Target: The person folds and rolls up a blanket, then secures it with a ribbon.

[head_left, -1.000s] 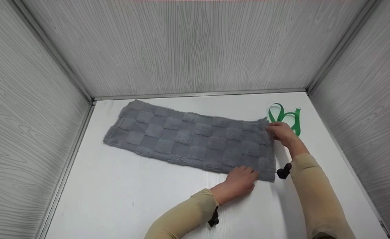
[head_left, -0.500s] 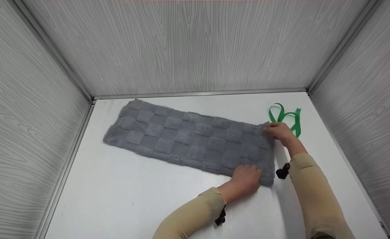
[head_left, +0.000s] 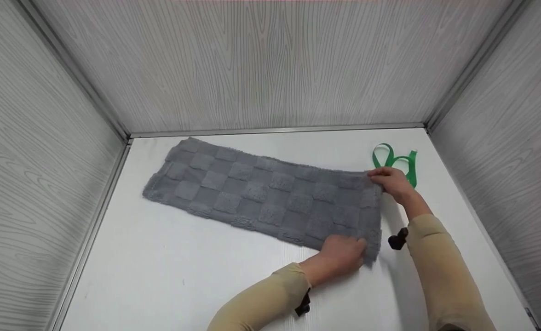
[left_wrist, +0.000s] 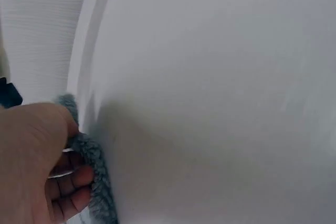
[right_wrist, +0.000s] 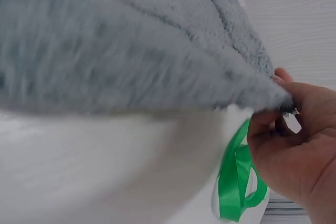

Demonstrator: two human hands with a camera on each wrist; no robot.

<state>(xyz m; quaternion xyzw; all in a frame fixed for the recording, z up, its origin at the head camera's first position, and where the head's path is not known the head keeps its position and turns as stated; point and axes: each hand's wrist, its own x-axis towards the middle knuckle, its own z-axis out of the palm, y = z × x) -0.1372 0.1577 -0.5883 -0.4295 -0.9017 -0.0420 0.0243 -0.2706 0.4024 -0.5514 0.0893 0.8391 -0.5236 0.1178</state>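
Observation:
A long grey plush cloth [head_left: 270,193] with a raised checkered pattern lies slantwise across the white table. Its far right corner is pinched between the thumb and fingers of my right hand [head_left: 392,181]; the right wrist view shows that corner drawn taut and lifted, cloth [right_wrist: 157,51] sloping away from the hand [right_wrist: 299,140]. My left hand [head_left: 342,257] grips the near edge close to the near right corner. In the left wrist view, the fluffy edge [left_wrist: 94,171] runs between the thumb and curled fingers of that hand [left_wrist: 37,156].
A looped green ribbon [head_left: 412,170] lies just beyond my right hand, near the back right of the white table [head_left: 160,276]. Grey wood-grain panels [head_left: 270,64] wall the table at the back and both sides.
My left hand has shifted slightly right and toward me along the near edge. The cloth's right end has been drawn straighter and nearer. My right hand keeps almost the same place.

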